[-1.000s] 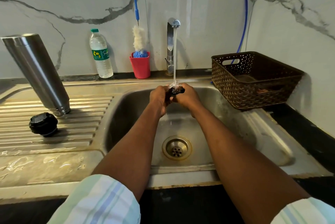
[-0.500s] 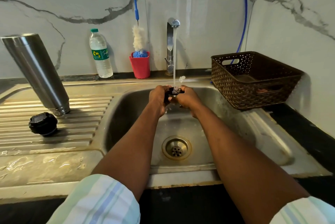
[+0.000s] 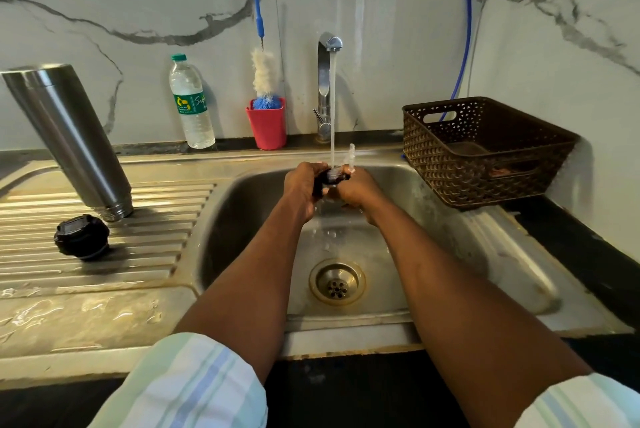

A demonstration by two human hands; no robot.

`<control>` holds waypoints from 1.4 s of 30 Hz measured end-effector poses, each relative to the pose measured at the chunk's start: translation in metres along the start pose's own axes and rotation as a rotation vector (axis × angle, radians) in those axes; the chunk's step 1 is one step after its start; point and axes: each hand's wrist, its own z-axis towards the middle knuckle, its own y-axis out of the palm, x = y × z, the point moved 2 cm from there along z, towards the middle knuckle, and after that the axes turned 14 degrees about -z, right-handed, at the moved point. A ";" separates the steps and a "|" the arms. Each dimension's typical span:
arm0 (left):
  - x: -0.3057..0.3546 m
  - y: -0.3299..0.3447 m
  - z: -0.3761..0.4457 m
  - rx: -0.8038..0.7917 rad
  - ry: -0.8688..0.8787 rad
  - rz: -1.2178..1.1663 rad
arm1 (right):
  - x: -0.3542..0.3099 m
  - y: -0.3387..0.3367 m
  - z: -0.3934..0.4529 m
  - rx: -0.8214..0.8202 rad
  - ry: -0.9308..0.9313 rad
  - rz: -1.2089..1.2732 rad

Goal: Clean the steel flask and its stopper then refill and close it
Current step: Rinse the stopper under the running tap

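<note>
The steel flask (image 3: 71, 140) stands upside down, mouth on the ribbed draining board at the left. A black cap (image 3: 82, 236) lies in front of it. Over the sink bowl (image 3: 249, 206), my left hand (image 3: 304, 189) and my right hand (image 3: 356, 191) together hold a small black stopper (image 3: 331, 179) under the running stream from the tap (image 3: 327, 84). Fingers of both hands curl round the stopper and hide most of it. Water splashes off it.
A water bottle (image 3: 191, 102) and a red cup (image 3: 267, 122) with a bottle brush stand on the back ledge. A brown perforated basket (image 3: 485, 154) sits right of the sink. The drain (image 3: 337, 282) lies below my hands.
My hands stay under the stream and shift only slightly around the stopper. A splash now flies up to the right of the stream.
</note>
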 end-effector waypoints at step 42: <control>0.003 -0.001 -0.015 -0.080 -0.094 0.016 | 0.005 -0.002 0.001 -0.077 0.292 0.526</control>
